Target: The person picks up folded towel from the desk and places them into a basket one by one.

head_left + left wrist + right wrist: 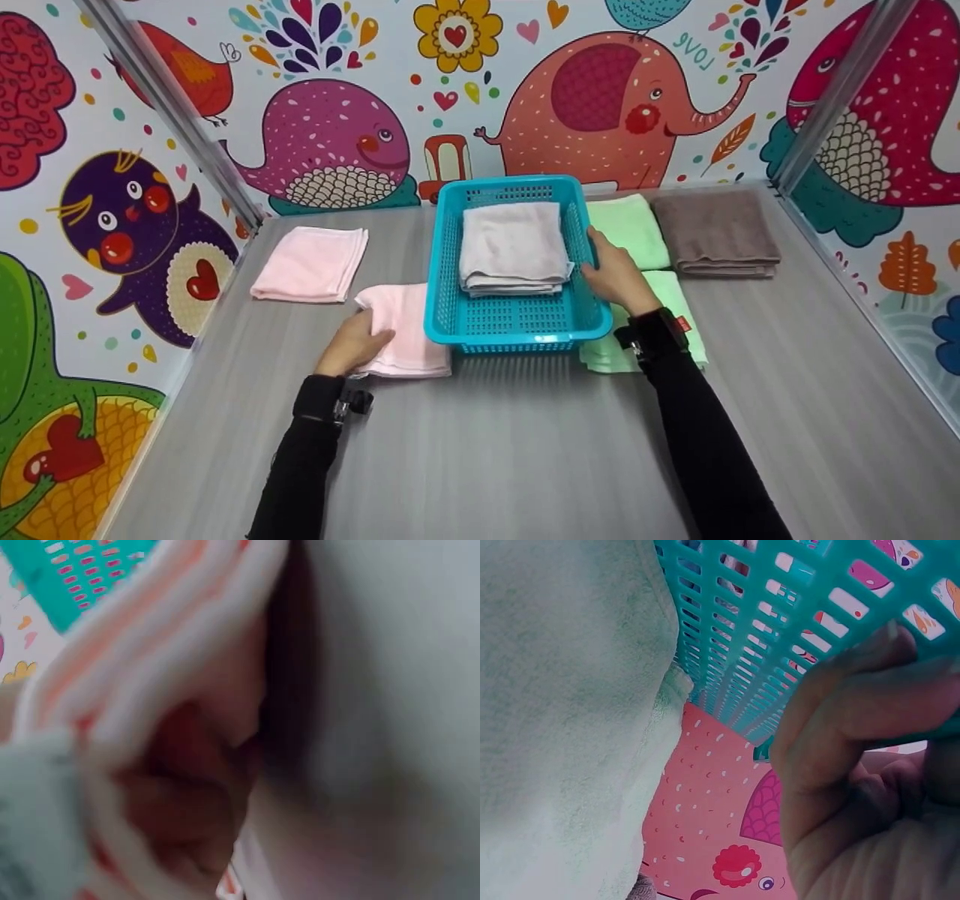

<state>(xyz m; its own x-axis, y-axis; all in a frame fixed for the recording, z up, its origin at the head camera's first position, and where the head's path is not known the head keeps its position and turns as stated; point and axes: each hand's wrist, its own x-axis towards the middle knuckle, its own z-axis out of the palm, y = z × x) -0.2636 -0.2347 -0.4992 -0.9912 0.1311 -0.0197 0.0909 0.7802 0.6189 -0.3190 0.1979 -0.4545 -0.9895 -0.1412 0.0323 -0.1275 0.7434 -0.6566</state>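
Basket point(517, 322): teal plastic, slotted grid. Towel inside point(514, 244): pale grey-lilac. 2 pink towels: far one point(311, 262), near one point(401, 330) w/ white edge. 2 mint green towels: far point(630, 225), near point(679, 300). Brown towel point(716, 229). Table point(510, 450): grey woodgrain. Walls point(112, 225): white w/ multicolour cartoon animals, hearts. Sleeves point(709, 442): black.

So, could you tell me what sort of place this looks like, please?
Probably a staged recording booth dressed like a child's room: a grey tabletop boxed in by cartoon-animal wall panels on metal posts, with folded towels laid beside a teal basket.
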